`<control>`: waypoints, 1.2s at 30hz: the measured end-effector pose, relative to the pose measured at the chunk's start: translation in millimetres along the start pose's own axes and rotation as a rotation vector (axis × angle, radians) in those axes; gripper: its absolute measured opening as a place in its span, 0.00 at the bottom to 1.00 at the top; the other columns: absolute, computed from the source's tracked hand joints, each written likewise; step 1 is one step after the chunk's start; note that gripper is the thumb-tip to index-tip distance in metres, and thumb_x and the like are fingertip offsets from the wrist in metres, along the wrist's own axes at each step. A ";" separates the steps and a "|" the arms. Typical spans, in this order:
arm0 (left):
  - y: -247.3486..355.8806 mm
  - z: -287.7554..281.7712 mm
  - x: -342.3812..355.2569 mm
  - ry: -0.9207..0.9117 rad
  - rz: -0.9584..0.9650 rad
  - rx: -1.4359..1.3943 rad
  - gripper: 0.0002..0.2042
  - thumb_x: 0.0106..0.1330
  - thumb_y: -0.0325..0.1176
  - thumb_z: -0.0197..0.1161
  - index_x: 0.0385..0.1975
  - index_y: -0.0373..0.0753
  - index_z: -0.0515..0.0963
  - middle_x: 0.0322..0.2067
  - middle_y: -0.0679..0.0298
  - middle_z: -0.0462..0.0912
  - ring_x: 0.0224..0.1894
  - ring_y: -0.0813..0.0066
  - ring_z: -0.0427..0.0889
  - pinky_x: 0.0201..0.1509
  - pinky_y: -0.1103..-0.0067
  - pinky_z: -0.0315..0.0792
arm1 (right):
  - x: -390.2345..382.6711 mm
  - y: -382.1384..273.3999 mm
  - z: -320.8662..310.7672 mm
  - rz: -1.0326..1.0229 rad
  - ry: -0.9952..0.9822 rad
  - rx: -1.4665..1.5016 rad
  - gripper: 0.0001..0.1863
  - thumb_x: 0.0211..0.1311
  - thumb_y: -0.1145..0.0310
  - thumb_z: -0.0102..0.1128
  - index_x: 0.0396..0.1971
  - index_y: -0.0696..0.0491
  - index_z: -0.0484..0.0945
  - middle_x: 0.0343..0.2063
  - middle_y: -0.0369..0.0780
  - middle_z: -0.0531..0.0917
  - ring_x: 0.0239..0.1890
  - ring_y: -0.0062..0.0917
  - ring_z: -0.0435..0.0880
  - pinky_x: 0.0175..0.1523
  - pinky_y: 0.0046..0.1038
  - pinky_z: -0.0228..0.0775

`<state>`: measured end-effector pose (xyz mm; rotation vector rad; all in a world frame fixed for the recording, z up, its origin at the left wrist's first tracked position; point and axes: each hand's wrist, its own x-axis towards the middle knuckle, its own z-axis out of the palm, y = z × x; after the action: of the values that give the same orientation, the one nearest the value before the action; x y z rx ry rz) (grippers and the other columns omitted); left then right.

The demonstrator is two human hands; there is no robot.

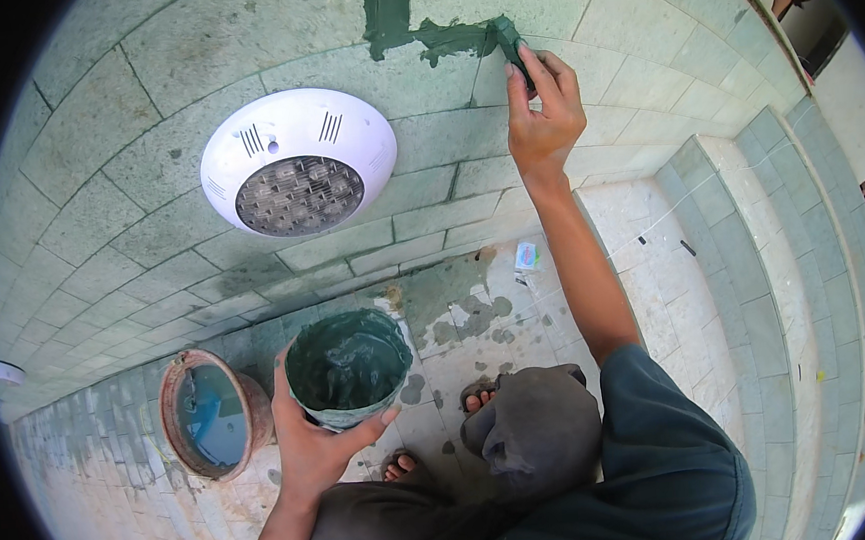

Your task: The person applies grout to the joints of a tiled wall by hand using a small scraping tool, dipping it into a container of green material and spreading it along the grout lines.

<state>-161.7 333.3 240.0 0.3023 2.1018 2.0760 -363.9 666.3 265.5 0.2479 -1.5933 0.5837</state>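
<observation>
Head view: R hand (547,116) is pinching dark tool (508,40), axis approx. 11–5 o'clock, green smear (451,39) lying at 10, L hand (317,453) gripping tub (347,414).

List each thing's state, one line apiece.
Pale green tiled wall: partly smeared with green paste.
Round green-smeared tub: open, holding paste, in left hand.
Round reddish-brown bucket: open, holding bluish liquid.
Oval white wall light: apparently unlit.
Small dark green block: in right hand, touching wall.

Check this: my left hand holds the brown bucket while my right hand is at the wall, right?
No: in the head view, your left hand holds the bowl of green paste, not the brown bucket; your right hand is at the wall.
</observation>
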 end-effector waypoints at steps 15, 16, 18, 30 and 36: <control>-0.3 -3.2 -4.3 -0.009 0.008 -0.026 0.45 0.45 0.22 0.81 0.64 0.31 0.60 0.55 0.52 0.76 0.57 0.67 0.79 0.62 0.71 0.75 | -32.1 -11.5 -12.8 0.006 -0.129 -0.045 0.16 0.55 0.80 0.69 0.45 0.55 0.85 0.41 0.43 0.80 0.38 0.31 0.81 0.40 0.28 0.76; 0.2 -3.1 -4.8 -0.001 0.011 -0.023 0.45 0.45 0.23 0.81 0.64 0.31 0.60 0.55 0.52 0.76 0.57 0.67 0.80 0.62 0.71 0.75 | -28.0 -12.2 -15.2 0.030 -0.113 -0.030 0.16 0.55 0.80 0.69 0.45 0.56 0.85 0.40 0.43 0.80 0.37 0.31 0.81 0.40 0.28 0.76; 0.8 -2.0 -5.5 0.004 0.026 -0.039 0.45 0.45 0.23 0.81 0.63 0.30 0.60 0.55 0.52 0.76 0.57 0.67 0.80 0.61 0.71 0.75 | -14.6 -8.2 -12.8 -0.005 -0.046 -0.040 0.16 0.55 0.80 0.69 0.46 0.56 0.85 0.40 0.43 0.80 0.36 0.30 0.81 0.39 0.27 0.76; 3.1 -0.2 -4.2 -0.007 0.023 -0.023 0.43 0.45 0.23 0.81 0.62 0.31 0.61 0.55 0.53 0.77 0.56 0.67 0.80 0.61 0.71 0.75 | -42.9 -12.2 -9.4 0.017 -0.185 -0.041 0.16 0.53 0.80 0.69 0.45 0.55 0.86 0.41 0.44 0.82 0.38 0.32 0.82 0.39 0.29 0.76; 3.0 0.0 -4.5 -0.013 0.007 0.011 0.42 0.45 0.23 0.81 0.62 0.31 0.62 0.54 0.53 0.77 0.56 0.67 0.80 0.60 0.72 0.76 | -22.1 -19.5 -20.7 0.130 -0.132 0.023 0.16 0.55 0.79 0.68 0.45 0.56 0.85 0.41 0.43 0.82 0.33 0.28 0.82 0.33 0.25 0.75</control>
<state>-157.3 332.1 242.9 0.3238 2.1087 2.0610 -333.8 656.2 248.5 0.2050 -1.7397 0.6983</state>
